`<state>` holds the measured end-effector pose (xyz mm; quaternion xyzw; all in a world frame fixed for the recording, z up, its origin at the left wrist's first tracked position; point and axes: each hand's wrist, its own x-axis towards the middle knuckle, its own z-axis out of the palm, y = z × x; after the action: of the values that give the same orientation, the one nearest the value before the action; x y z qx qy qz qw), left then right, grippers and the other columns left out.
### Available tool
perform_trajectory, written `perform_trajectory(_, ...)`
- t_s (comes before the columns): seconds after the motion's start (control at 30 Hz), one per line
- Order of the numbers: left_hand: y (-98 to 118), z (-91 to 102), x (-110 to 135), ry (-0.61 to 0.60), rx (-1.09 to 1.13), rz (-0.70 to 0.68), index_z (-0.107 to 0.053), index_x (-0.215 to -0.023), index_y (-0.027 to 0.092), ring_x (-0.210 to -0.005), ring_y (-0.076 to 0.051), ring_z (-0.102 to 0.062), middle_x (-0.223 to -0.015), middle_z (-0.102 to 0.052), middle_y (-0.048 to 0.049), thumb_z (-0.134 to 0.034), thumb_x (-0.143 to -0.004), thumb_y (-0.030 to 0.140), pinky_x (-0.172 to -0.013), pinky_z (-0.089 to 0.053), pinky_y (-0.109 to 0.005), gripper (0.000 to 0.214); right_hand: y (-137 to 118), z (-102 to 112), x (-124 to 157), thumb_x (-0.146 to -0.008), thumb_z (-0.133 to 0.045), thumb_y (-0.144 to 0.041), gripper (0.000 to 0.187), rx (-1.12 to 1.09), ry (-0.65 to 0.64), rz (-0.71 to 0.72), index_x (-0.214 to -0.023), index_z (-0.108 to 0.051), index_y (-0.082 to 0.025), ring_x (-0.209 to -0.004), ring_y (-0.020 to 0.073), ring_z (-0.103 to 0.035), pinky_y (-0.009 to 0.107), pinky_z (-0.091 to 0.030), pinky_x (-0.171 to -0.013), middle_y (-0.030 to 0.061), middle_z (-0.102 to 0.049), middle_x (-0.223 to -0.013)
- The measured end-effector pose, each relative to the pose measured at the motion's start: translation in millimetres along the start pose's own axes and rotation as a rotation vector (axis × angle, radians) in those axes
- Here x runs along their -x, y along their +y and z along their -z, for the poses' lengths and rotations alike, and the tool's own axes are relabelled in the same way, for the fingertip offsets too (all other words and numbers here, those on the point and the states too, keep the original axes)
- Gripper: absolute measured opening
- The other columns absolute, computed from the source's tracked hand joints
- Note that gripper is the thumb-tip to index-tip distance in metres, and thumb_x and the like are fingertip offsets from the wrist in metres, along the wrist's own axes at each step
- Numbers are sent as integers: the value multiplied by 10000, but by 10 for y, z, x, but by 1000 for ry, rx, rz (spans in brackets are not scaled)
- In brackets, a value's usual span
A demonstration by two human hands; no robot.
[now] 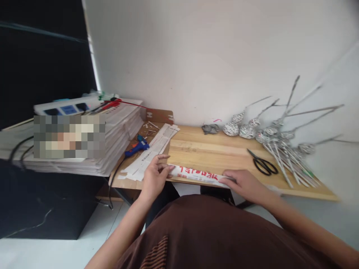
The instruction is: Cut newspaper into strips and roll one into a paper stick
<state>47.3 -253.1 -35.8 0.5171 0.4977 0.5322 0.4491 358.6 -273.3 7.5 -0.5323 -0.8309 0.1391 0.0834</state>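
A long white paper strip with red print (196,173) lies along the near edge of the wooden table (213,149). My left hand (155,175) pinches the strip's left end between thumb and fingers. My right hand (244,183) lies flat on the strip's right end, fingers together and pressing it down. Black scissors (262,164) rest on the table just beyond my right hand.
A blue glue gun (137,146) lies on cut paper strips (153,149) at the left. A tall stack of newspapers (112,134) with a power strip (67,106) stands further left. Several rolled paper sticks with wound heads (277,138) fill the right back corner.
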Motion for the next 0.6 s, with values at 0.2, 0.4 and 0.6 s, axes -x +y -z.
perform_trajectory(0.2,-129,-175,-276,-59,-717,-227,-662,-1041,221,-793,-207,-674,-827,-734,-32,-525,-859,238,-774,-497,-329,229,382,-52,-292,-937,-431,-473,381,55,16,-4,-756,-605,-187,-665,183,-563,266,-304,-601,47,-650,-719)
perform_trajectory(0.4,-157,-322,-327,-122,-1244,-546,-713,-1007,148,-1168,-304,-558,-1209,-650,-169,-418,-870,117,-990,-419,-451,327,471,-48,-452,-894,-505,-466,345,8,-34,1,-763,-639,-176,-666,173,-558,258,-306,-599,46,-661,-727)
perform_trajectory(0.6,-217,-796,-174,-442,-1198,-720,-482,-1373,125,-1286,-262,-484,-1346,-573,-153,-345,-923,105,-1096,-351,-448,471,472,-18,-513,-849,-555,-474,339,-13,-67,-13,-714,-637,-174,-633,153,-522,253,-291,-582,15,-634,-662)
